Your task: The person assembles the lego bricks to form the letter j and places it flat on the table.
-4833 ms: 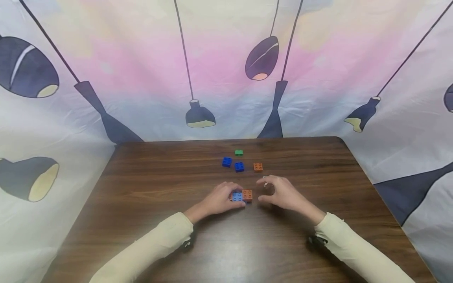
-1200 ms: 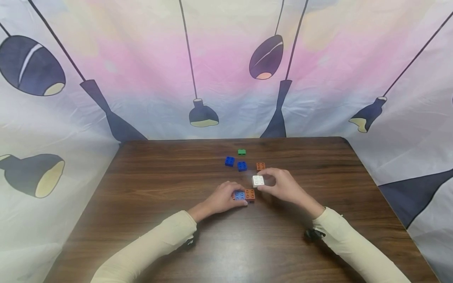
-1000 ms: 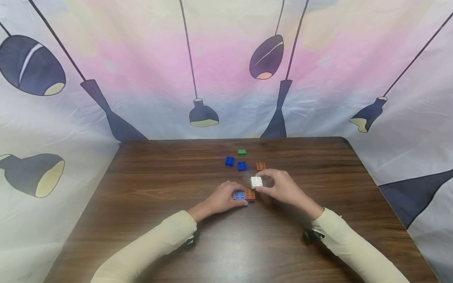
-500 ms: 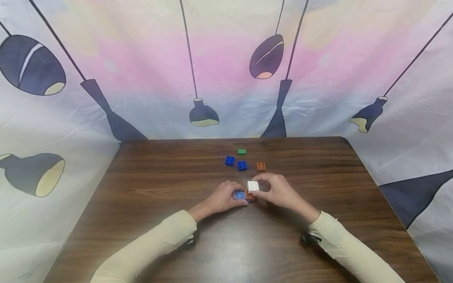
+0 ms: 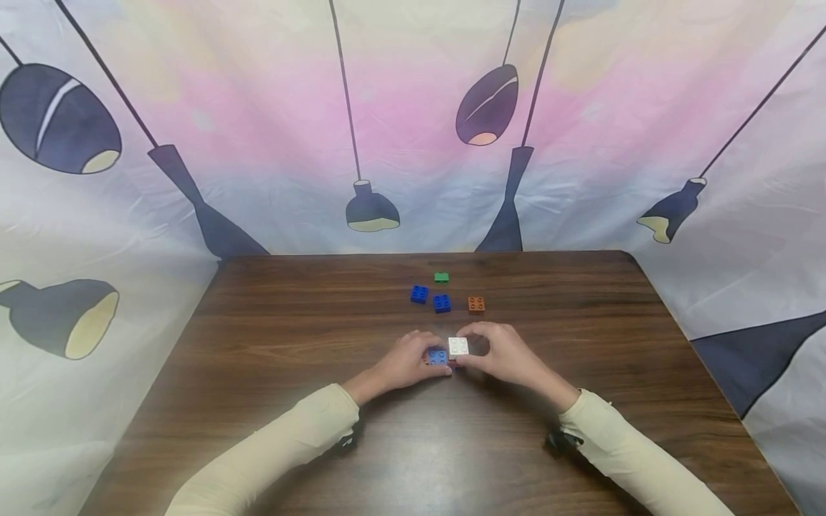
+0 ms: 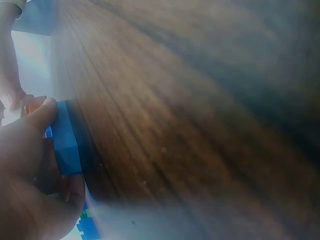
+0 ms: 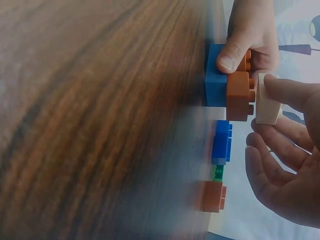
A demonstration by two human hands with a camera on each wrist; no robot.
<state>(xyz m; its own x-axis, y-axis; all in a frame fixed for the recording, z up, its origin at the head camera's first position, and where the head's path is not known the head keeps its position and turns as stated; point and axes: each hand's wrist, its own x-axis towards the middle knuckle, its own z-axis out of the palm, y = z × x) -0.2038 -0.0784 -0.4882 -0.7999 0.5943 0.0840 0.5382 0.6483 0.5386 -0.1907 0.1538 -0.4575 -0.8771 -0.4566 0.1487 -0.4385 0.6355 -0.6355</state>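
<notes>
My left hand (image 5: 408, 360) grips a small assembly of toy building bricks on the table. Its blue base (image 7: 215, 75) carries an orange brick (image 7: 237, 95) at the near end. Behind my left thumb another orange brick (image 7: 244, 61) partly shows. Light-blue studs (image 5: 437, 357) lie between the orange parts; whether they belong to the base I cannot tell. A white brick (image 5: 458, 346) is pinched between thumb and finger of my right hand (image 5: 510, 354). In the right wrist view it is slightly tilted, right at the studs of the near orange brick, with a thin gap.
Farther back on the brown table (image 5: 290, 308) lie two blue bricks (image 5: 419, 294), a green brick (image 5: 442, 277) and a loose orange brick (image 5: 476, 305). A printed cloth (image 5: 284, 143) with lamp drawings hangs behind and beside the table.
My right hand was empty at first, then held the white brick and brought it left and nearer, over the orange brick. My left hand keeps its grip on the assembly.
</notes>
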